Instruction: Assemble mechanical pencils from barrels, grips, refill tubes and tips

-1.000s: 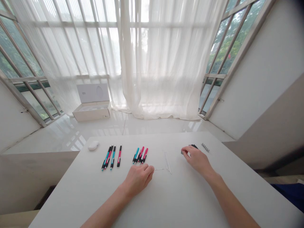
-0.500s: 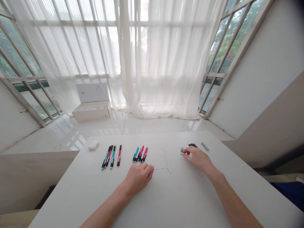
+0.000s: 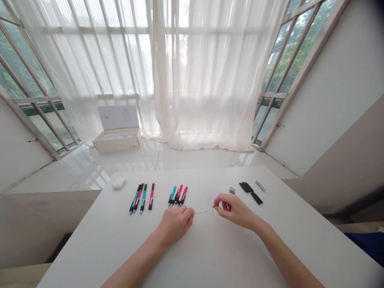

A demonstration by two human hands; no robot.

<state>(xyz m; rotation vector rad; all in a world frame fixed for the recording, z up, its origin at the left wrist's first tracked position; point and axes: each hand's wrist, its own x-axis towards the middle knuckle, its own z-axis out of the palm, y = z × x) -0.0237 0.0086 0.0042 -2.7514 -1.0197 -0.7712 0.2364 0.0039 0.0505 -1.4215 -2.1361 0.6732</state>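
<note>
My left hand [image 3: 177,224] rests low over the table, fingers closed on a thin white pen refill [image 3: 200,212] whose free end points right. Close to that end, my right hand [image 3: 232,210] pinches a tiny dark spring [image 3: 213,206] between thumb and forefinger. Several more white refills [image 3: 209,200] lie side by side just beyond the fingertips. Behind my right hand is a small pile of metal springs [image 3: 232,191]. Pen barrels in pink and teal with black clips [image 3: 180,194] lie just past my left hand.
Whole pens [image 3: 139,198] lie in a row at the left, near a white rounded case [image 3: 119,183]. Black grips [image 3: 251,192] and small silver tips [image 3: 260,186] are at the right. An opened white box [image 3: 117,140] stands on the ledge by the curtain.
My right hand has moved left and nearer from the spring pile to the refill's end, carrying a spring. That uncovers the pile and the black grips. My left hand has stayed in place.
</note>
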